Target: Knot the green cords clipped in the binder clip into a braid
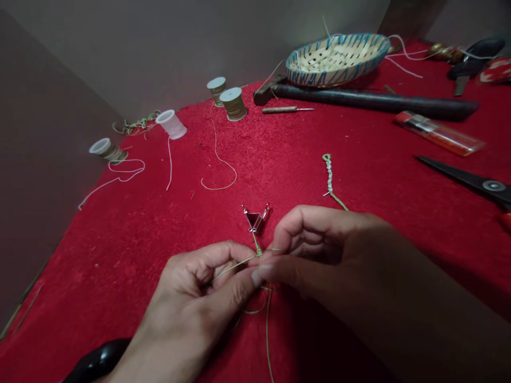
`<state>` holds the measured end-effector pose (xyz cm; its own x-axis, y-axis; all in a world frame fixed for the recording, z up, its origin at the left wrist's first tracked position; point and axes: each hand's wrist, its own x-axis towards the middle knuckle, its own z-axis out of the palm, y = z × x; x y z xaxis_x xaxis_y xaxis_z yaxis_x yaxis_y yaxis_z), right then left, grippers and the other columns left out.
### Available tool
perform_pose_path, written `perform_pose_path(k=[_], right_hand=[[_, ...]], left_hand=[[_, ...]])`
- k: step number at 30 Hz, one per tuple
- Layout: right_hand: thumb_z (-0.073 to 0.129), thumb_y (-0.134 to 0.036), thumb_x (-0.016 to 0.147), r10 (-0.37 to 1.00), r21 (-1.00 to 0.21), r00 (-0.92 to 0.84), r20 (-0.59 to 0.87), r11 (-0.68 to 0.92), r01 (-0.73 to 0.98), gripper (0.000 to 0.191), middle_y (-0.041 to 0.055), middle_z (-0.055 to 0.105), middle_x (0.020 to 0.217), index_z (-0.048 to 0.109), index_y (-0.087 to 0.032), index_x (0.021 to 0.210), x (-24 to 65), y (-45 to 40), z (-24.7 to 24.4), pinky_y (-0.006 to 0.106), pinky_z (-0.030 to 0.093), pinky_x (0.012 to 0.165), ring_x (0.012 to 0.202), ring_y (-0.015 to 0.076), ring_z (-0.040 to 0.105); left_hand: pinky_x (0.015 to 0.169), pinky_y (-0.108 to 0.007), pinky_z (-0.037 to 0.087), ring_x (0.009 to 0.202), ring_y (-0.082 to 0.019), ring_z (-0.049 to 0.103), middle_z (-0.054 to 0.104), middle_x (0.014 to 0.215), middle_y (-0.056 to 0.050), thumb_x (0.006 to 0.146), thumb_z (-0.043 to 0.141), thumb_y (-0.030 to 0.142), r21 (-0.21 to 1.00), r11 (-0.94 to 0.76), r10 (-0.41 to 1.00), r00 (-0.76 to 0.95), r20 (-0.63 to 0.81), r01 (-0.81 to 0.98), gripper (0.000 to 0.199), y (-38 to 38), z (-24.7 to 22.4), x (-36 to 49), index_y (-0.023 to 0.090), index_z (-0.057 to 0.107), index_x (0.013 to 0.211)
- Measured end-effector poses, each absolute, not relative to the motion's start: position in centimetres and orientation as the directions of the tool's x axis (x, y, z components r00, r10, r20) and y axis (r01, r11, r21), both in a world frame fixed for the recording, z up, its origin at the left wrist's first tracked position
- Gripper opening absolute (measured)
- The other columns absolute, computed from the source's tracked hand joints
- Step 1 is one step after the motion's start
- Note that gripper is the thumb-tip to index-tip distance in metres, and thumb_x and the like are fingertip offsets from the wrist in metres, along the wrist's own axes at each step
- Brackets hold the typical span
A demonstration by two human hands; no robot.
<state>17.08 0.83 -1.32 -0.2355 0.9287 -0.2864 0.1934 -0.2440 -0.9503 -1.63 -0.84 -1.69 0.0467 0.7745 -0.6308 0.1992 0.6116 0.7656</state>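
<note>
Pinching thin green cord (pixel 267 330) with left hand (pixel 199 298) and right hand (pixel 331 244), with thumbs touching and fingers curled in. Gripping just below a short, knobbly braid (pixel 258 248). Leading from there to a glossy, metal-edged triangular pendant (pixel 253 221), just beyond the fingertips over red, mottled worktop (pixel 120 239). Tapering toward the hands; stretching lengthwise forward, leaning slightly left.

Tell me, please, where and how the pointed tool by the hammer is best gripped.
I'd pinch the pointed tool by the middle of its thicker handle, coming from the near side: its thin metal spike points right, and the hammer lies just behind it.
</note>
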Motion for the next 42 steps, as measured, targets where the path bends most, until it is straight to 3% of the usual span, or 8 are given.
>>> perform_pose_path(k=[7,12,15,24,30,34,38,42], right_hand=[[0.082,-0.03,0.077,0.933,-0.949,-0.224,-0.283,-0.238,0.21,0.013,0.0013,0.072,0.068,0.076,-0.026,0.088,16.9,0.9,-2.0,0.027,0.052,0.055,0.065,0.0211,0.071],[0.082,-0.03,0.078,0.93,-0.944,-0.208,-0.302,-0.26,0.205,0.014,0.0005,0.07,0.066,0.076,-0.025,0.089,16.7,0.8,-2.6,0.026,0.049,0.051,0.061,0.0193,0.069],[0.081,-0.028,0.079,0.926,-0.94,-0.199,-0.321,-0.287,0.184,0.013,-0.0001,0.07,0.065,0.075,-0.025,0.089,16.7,0.7,-2.7,0.025,0.047,0.049,0.057,0.0177,0.067],[0.065,-0.012,0.08,0.902,-0.935,-0.251,-0.351,-0.353,0.038,0.014,-0.0088,0.064,0.054,0.067,-0.025,0.076,16.3,0.0,-2.9,0.017,0.027,0.032,0.031,0.004,0.045],[0.065,-0.011,0.082,0.905,-0.945,-0.28,-0.319,-0.327,0.021,0.014,-0.0083,0.072,0.063,0.067,-0.024,0.077,16.3,-0.6,-3.4,0.014,0.035,0.036,0.036,0.0038,0.052],[0.066,-0.012,0.083,0.908,-0.946,-0.281,-0.312,-0.269,0.18,0.016,-0.007,0.07,0.058,0.068,-0.024,0.073,16.5,-0.3,-2.8,0.019,0.041,0.046,0.048,0.0091,0.061],[0.059,-0.02,0.092,0.906,-0.934,-0.294,-0.304,-0.223,0.279,0.02,-0.0016,0.078,0.073,0.072,-0.025,0.077,16.9,-0.2,-2.2,0.028,0.049,0.061,0.067,0.0171,0.073],[0.056,-0.02,0.093,0.903,-0.931,-0.299,-0.307,-0.221,0.29,0.023,0.0003,0.079,0.076,0.074,-0.025,0.08,17.0,-0.4,-2.1,0.029,0.05,0.063,0.069,0.0183,0.073]], left_hand=[[0.052,-0.024,0.021,0.055,-0.011,0.03,0.05,0.061,0.003,0.075,0.092,0.053,0.772,0.619,0.761,0.132,-0.635,0.145,0.035,-0.9,-1.1,-2.1,0.021,0.083,0.084],[0.05,-0.02,0.033,0.056,-0.013,0.049,0.062,0.062,-0.002,0.074,0.09,0.061,0.797,0.575,0.789,0.134,-0.6,0.184,0.047,-0.7,-1.3,-1.7,0.016,0.082,0.088],[0.046,-0.023,0.039,0.052,-0.017,0.055,0.059,0.054,-0.001,0.072,0.089,0.061,0.842,0.487,0.846,0.114,-0.521,0.231,0.049,0.1,-1.3,-0.8,0.016,0.082,0.089],[0.046,-0.024,0.048,0.052,-0.02,0.063,0.061,0.051,0.002,0.08,0.084,0.056,0.88,0.276,0.94,0.081,-0.33,0.388,0.04,1.1,-0.3,0.6,0.019,0.081,0.095],[0.046,-0.023,0.05,0.052,-0.02,0.065,0.063,0.052,0.002,0.084,0.08,0.055,0.849,0.15,0.972,0.08,-0.219,0.507,0.034,0.5,-0.5,0.5,0.021,0.08,0.092],[0.045,-0.022,0.05,0.052,-0.019,0.066,0.065,0.053,0.002,0.087,0.078,0.052,0.809,0.059,0.984,0.103,-0.145,0.585,0.029,-0.4,-0.7,0.0,0.022,0.079,0.09],[0.043,-0.019,0.05,0.051,-0.017,0.068,0.074,0.061,0.001,0.095,0.07,0.04,0.748,-0.049,0.974,0.196,-0.11,0.661,0.02,-1.6,-0.9,-1.0,0.024,0.077,0.084],[0.047,-0.014,0.052,0.053,-0.012,0.071,0.077,0.068,0.005,0.101,0.059,0.024,0.688,-0.199,0.95,0.31,-0.04,0.698,0.025,-2.3,-0.8,-1.4,0.027,0.071,0.08]])
